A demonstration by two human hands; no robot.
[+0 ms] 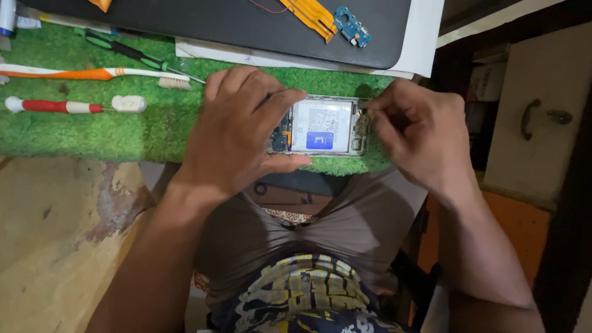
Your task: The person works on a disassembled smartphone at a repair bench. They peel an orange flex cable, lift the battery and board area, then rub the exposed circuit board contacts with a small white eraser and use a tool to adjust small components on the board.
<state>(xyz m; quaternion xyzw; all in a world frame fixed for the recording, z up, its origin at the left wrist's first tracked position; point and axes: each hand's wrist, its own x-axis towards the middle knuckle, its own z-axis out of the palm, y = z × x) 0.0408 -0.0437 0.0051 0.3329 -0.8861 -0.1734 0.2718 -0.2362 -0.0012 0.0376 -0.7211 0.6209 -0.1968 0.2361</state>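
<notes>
Left hand (237,132) grips opened phone (322,126) (on green mat (92,132)); right hand (419,132) pinches edge.

green mat (123,132), orange-white toothbrush (92,73), blue board (352,26)

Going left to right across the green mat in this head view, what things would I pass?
Red-and-white screwdriver → toothbrush → left hand → opened phone → right hand.
</notes>
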